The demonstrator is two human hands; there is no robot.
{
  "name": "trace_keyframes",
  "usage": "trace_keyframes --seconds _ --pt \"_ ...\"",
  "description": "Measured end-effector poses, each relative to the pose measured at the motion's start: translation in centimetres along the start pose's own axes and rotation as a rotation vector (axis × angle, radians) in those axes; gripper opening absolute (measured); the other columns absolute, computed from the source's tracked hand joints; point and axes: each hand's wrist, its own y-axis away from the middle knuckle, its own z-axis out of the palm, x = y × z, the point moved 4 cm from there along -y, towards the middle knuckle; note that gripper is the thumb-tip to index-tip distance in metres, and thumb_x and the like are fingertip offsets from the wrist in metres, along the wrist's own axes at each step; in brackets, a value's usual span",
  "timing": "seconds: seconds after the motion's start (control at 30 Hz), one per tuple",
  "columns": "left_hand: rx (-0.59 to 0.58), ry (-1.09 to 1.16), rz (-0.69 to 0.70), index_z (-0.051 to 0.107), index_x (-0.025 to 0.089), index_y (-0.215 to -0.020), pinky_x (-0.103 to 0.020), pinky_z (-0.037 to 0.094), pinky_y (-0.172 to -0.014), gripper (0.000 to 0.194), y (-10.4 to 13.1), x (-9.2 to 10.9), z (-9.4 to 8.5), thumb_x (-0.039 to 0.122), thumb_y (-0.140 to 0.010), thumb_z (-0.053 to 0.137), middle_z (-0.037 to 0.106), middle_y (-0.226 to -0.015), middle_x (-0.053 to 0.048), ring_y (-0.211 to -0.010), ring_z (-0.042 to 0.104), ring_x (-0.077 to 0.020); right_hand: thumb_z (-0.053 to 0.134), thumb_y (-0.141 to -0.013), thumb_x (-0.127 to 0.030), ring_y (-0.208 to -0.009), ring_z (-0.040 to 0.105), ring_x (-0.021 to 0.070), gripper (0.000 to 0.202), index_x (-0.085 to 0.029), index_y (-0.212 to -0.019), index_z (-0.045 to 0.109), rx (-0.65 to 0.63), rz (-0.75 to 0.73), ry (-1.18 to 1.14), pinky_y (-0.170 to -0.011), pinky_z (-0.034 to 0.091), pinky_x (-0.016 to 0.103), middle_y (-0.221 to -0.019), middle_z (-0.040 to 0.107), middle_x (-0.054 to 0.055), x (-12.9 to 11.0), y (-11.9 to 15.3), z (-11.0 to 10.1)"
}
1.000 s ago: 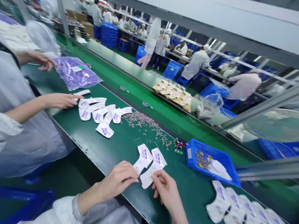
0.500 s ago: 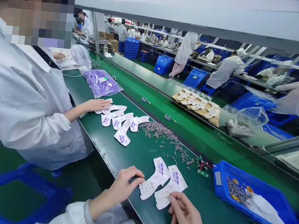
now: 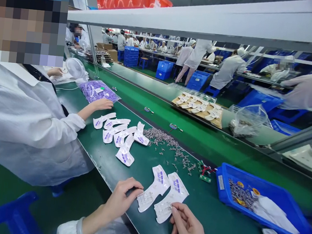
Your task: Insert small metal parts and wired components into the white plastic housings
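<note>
Two white plastic shells, a left one (image 3: 153, 186) and a right one (image 3: 173, 196), lie side by side on the green worktop, each with purple pieces in its wide far end. My left hand (image 3: 122, 198) is closed in a pinch, thumb and forefinger at the left edge of the left shell's near end. At the right shell's near end, my right hand (image 3: 188, 226) pinches too, its fingertips against the right edge. Whatever either pinch holds is too small or hidden to make out. Beyond the shells spreads a pile of small grey parts (image 3: 164, 140).
A blue bin (image 3: 266, 179) with small parts and white pieces stands at right, beside a small green circuit board (image 3: 205, 178). A co-worker's hand (image 3: 102, 104) hovers near several white shells (image 3: 126, 152) and a bag of purple pieces (image 3: 97, 91). A shelf (image 3: 195, 21) crosses overhead.
The view has tilted and shifted slightly. Both my hands keep their pinches at the shells. The co-worker's hand has left a shell and moved toward the purple bag; one shell there has turned.
</note>
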Motion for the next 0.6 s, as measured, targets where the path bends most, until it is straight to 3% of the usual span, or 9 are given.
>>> trace_keyframes --seconds 0.1,0.13,0.17,0.23,0.3,0.33,0.4,0.6 --pt "-0.01 0.091 -0.127 0.071 0.018 -0.081 -0.029 0.055 -0.07 0.019 -2.8 -0.4 -3.8 0.036 -0.085 0.067 0.074 -0.077 -0.004 -0.072 0.069 -0.0189 0.057 -0.079 -0.073 -0.047 0.053 0.014 0.059 -0.017 -0.098 0.065 -0.009 -0.024 0.005 -0.048 0.045 0.027 -0.067 0.058 0.002 0.3 0.1 0.1" --pt "0.076 0.069 -0.134 0.07 0.018 -0.075 -0.029 0.056 -0.066 0.021 -4.4 -0.4 -6.4 0.038 -0.076 0.076 0.072 -0.071 -0.003 -0.067 0.068 -0.0193 0.056 -0.08 -0.072 -0.048 0.053 0.014 0.059 -0.017 -0.098 0.064 -0.009 -0.031 0.007 -0.048 0.045 0.027 -0.068 0.058 0.002 0.4 0.1 0.1" --pt "0.28 0.029 -0.126 0.069 0.017 -0.07 -0.029 0.056 -0.063 0.027 -5.9 -0.3 -9.6 0.04 -0.065 0.082 0.071 -0.066 -0.003 -0.062 0.067 -0.0196 0.055 -0.081 -0.072 -0.049 0.053 0.0141 0.058 -0.017 -0.099 0.064 -0.006 -0.04 0.01 -0.049 0.046 0.027 -0.068 0.059 0.002 0.3 0.2 0.1" --pt "0.552 -0.006 -0.09 0.067 0.018 -0.077 -0.029 0.055 -0.068 0.034 -8.6 0.1 -15.4 0.049 -0.069 0.076 0.07 -0.071 -0.003 -0.068 0.067 -0.0188 0.055 -0.082 -0.071 -0.051 0.054 0.0145 0.058 -0.017 -0.101 0.064 -0.003 -0.059 0.013 -0.052 0.047 0.026 -0.069 0.06 0.003 0.0 0.4 0.1" --pt "0.721 -0.026 -0.051 0.064 0.018 -0.084 -0.031 0.054 -0.074 0.038 -9.9 0.8 -18.7 0.055 -0.073 0.07 0.07 -0.076 -0.003 -0.075 0.067 -0.0188 0.055 -0.083 -0.069 -0.053 0.056 0.0152 0.057 -0.017 -0.102 0.065 -0.015 -0.072 0.015 -0.053 0.048 0.026 -0.071 0.061 0.004 -0.3 0.8 0.1" --pt "0.747 -0.029 -0.046 0.064 0.018 -0.085 -0.031 0.054 -0.075 0.039 -9.9 1.1 -19.1 0.054 -0.072 0.071 0.07 -0.077 -0.003 -0.076 0.067 -0.019 0.055 -0.083 -0.069 -0.053 0.056 0.0155 0.056 -0.017 -0.103 0.065 -0.02 -0.076 0.015 -0.053 0.049 0.026 -0.071 0.062 0.004 -0.5 1.0 0.1" --pt "0.69 -0.036 -0.066 0.066 0.017 -0.085 -0.031 0.054 -0.074 0.039 -8.9 1.4 -16.9 0.051 -0.07 0.076 0.07 -0.077 -0.003 -0.074 0.067 -0.0195 0.053 -0.085 -0.067 -0.054 0.057 0.0159 0.054 -0.018 -0.105 0.065 -0.015 -0.095 0.025 -0.052 0.049 0.025 -0.07 0.062 0.004 -0.7 1.3 0.2" --pt "0.123 0.019 -0.06 0.071 0.02 -0.085 -0.031 0.053 -0.079 0.017 -2.8 0.8 -1.7 0.036 -0.089 0.066 0.073 -0.084 -0.004 -0.083 0.068 -0.02 0.045 -0.096 -0.05 -0.057 0.058 0.0157 0.039 -0.019 -0.105 0.066 0.073 -0.231 0.191 -0.051 0.047 0.024 -0.078 0.067 0.007 -1.3 1.8 0.4"
